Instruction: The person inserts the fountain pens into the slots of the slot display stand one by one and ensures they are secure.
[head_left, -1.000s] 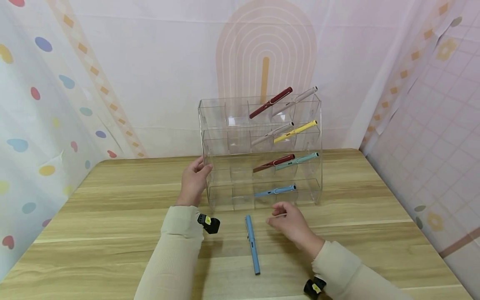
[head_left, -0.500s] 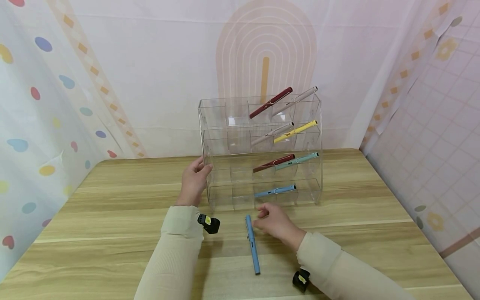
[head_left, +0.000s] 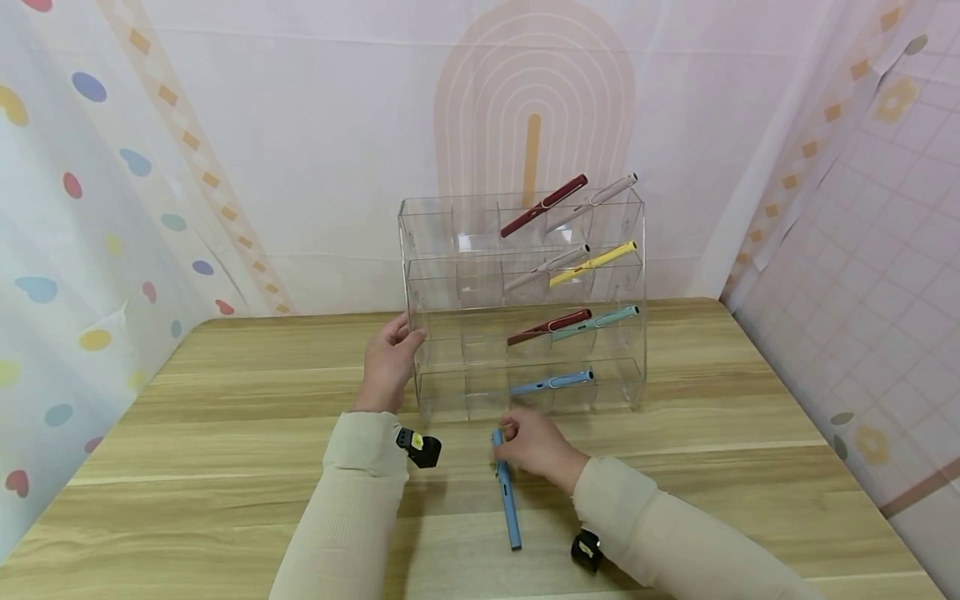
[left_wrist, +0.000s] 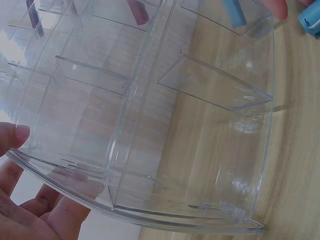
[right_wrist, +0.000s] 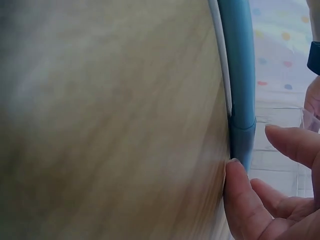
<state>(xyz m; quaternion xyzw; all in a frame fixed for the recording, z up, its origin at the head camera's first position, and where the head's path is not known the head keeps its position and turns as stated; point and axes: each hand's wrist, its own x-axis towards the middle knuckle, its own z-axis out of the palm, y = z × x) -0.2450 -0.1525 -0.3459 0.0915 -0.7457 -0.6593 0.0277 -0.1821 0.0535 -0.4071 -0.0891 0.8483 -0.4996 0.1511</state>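
Note:
A clear acrylic pen rack [head_left: 483,343] with tiered compartments stands on the table. My left hand [head_left: 387,364] grips its left side panel, thumb in front and fingers behind in the left wrist view. A blue capped pen [head_left: 508,508] lies on the wood in front of the rack, its clip end toward it. My right hand [head_left: 542,444] is at that far end. In the right wrist view a fingertip [right_wrist: 235,172] meets the pen near the tabletop, while the thumb [right_wrist: 287,140] stands slightly apart from it.
Slanted pens fill some compartments: dark red [head_left: 543,205] and pale ones on top, a yellow pen [head_left: 592,264] below, then dark red and a teal pen [head_left: 596,322], and another blue pen [head_left: 552,382] at the bottom. Patterned cloth [head_left: 337,150] hangs behind.
My right hand has moved left, from beside the blue pen to its far end. The left hand keeps its grip on the rack, and the pen lies where it was.

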